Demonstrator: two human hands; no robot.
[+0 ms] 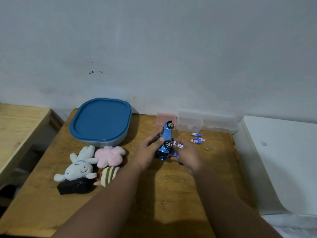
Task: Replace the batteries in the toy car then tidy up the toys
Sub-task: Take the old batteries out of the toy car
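A shiny blue toy car (166,136) is tipped on its side above the wooden table (154,194), wheels facing right. My left hand (148,152) grips it from the left. My right hand (186,154), just right of the car, holds a few small white-and-blue batteries (179,146) in its fingers. Three more batteries (197,139) lie loose on the table to the right. A white rabbit plush (78,166), a pink plush (109,156) and a striped plush (109,176) lie at the left, beside a black toy (73,187).
A grey tub with a blue lid (101,120) stands at the back left. A clear plastic box (205,122) and a pink block (165,117) sit against the wall. A white surface (283,160) borders the table on the right, another wooden table (17,127) on the left.
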